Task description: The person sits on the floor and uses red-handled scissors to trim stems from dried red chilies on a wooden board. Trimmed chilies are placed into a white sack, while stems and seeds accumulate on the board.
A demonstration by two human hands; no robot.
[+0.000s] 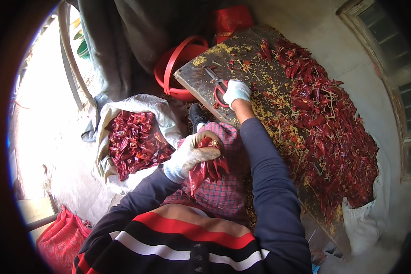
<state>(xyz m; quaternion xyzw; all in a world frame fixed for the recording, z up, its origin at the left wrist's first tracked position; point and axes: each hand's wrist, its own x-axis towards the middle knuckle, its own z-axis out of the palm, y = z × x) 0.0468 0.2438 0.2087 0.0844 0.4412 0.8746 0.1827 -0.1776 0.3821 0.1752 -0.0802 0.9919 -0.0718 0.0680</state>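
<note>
My left hand (199,153), in a soiled white glove, is closed around a bunch of dried red chili peppers (209,171) above my lap. Their tips hang below the fingers, and the palm side is partly hidden. My right hand (237,91), also gloved, grips the red-handled scissors (220,84) over the near left part of the wooden table (205,77). The blades point away from me, low over the tabletop; whether they touch it I cannot tell. To the left of my lap, cut red chili pods (137,144) fill a white woven sack (145,102).
A large heap of dried chilies (332,137) covers the table's right side, with yellow seeds (262,109) and stems scattered around. A red plastic basket (181,68) stands by the table's corner. Another white sack (361,219) lies at the right, and a red patterned cloth (61,241) at lower left.
</note>
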